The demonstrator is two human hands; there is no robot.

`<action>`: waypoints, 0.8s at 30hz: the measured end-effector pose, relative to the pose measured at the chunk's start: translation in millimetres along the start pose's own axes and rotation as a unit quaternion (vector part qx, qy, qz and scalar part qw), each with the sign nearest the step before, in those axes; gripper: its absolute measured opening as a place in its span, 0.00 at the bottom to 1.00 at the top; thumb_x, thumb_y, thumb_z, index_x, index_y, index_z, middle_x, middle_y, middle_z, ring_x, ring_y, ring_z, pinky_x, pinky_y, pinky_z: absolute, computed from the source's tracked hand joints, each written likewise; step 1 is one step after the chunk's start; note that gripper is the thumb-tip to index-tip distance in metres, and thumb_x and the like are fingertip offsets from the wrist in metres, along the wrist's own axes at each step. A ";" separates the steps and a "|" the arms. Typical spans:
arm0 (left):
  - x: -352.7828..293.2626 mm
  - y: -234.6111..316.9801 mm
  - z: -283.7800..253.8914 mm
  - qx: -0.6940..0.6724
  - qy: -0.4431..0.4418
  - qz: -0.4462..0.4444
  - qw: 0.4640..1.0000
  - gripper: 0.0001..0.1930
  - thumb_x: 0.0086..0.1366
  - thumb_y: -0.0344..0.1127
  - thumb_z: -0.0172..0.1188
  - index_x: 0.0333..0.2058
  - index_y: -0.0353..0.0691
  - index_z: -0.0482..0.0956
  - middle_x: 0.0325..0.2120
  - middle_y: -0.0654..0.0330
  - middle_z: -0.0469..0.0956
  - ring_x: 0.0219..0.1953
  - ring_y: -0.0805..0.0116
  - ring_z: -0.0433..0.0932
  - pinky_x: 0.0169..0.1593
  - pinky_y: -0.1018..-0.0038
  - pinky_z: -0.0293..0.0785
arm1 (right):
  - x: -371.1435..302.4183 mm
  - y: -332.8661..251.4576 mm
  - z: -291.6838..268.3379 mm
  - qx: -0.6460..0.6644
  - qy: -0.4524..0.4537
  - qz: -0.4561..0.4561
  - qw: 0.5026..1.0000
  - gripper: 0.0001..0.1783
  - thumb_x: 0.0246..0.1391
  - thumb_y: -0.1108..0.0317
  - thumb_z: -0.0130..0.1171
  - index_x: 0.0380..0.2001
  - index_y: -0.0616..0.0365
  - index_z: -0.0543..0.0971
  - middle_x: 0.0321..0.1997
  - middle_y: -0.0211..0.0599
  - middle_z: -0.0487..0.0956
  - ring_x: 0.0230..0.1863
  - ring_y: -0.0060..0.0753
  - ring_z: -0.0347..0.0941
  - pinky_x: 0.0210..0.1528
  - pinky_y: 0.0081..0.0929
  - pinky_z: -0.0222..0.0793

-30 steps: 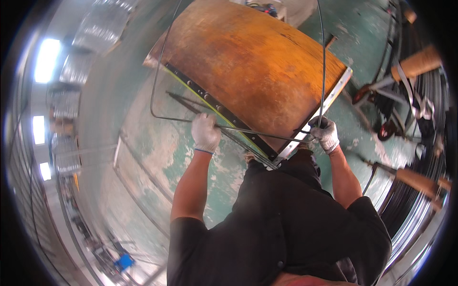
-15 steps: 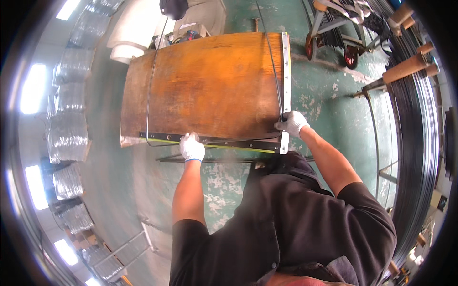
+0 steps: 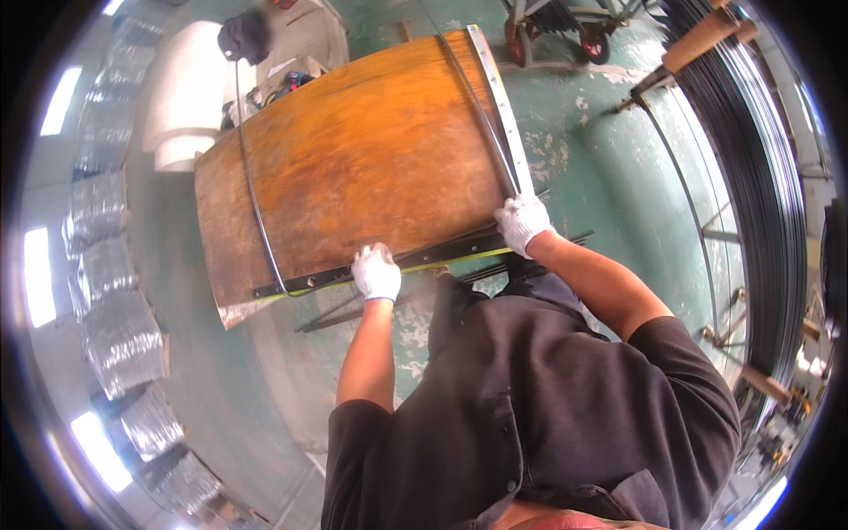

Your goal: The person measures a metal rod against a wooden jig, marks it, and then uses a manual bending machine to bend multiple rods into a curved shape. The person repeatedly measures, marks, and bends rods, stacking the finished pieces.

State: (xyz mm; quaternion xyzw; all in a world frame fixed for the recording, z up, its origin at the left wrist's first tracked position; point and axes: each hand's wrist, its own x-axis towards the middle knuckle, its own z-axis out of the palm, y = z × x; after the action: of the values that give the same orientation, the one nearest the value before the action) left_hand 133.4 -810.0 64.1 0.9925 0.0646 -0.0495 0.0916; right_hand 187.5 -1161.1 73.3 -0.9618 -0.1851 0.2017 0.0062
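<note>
A worn orange-brown wooden tabletop (image 3: 353,150) lies in front of me. A thin black rod (image 3: 251,190), bent into a U, spans it, with both long legs running to the far side. Along the near edge is a black rail (image 3: 331,276) with a yellow-green strip under it; a pale metal bar with holes (image 3: 500,102) edges the right side. My left hand (image 3: 376,272), white-gloved, curls closed over the rod at the middle of the near rail. At the near right corner my gloved right hand (image 3: 523,224) is closed around the rod's bend, its fingertips partly hidden.
Beyond the table's far left sit a dark cap (image 3: 246,35), a white roll (image 3: 188,88) and some tools (image 3: 293,84). A wheeled rack (image 3: 556,31) stands at the far right, long black profiles (image 3: 751,177) hang on the right, and wrapped bundles (image 3: 124,340) line the left.
The view has turned, so the table appears tilted. My left hand sits farther right along the near rail. My right hand now covers the corner bend more fully.
</note>
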 end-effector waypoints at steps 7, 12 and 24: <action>-3.9 -78.2 -17.3 0.025 -0.038 0.188 0.981 0.08 0.62 0.36 0.68 0.40 0.46 0.85 0.45 0.56 0.82 0.52 0.50 0.77 0.56 0.54 0.75 | -14.9 -37.4 -13.9 0.025 0.020 0.081 0.996 0.11 0.59 0.57 0.64 0.37 0.48 0.90 0.42 0.40 0.87 0.48 0.45 0.84 0.52 0.43 0.77; 40.3 -118.7 -9.2 0.079 -0.022 0.190 0.978 0.04 0.66 0.35 0.63 0.38 0.45 0.83 0.39 0.51 0.81 0.46 0.47 0.80 0.48 0.52 0.78 | -2.8 -71.0 -0.7 0.052 0.070 0.124 0.988 0.12 0.58 0.54 0.65 0.35 0.48 0.90 0.39 0.42 0.87 0.45 0.51 0.84 0.48 0.50 0.79; 17.7 -79.0 -27.4 0.079 -0.088 0.174 0.978 0.12 0.62 0.39 0.68 0.43 0.43 0.85 0.44 0.51 0.81 0.50 0.48 0.78 0.54 0.55 0.78 | -23.2 -59.4 14.1 0.061 0.101 0.167 0.979 0.10 0.58 0.57 0.65 0.31 0.49 0.88 0.34 0.43 0.86 0.45 0.52 0.82 0.50 0.46 0.78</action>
State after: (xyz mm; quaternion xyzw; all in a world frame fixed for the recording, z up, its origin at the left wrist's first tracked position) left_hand 142.4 -725.7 75.1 0.9843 -0.1218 -0.1253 0.0256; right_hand 141.2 -1114.9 74.5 -0.9924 -0.0075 0.1124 0.0497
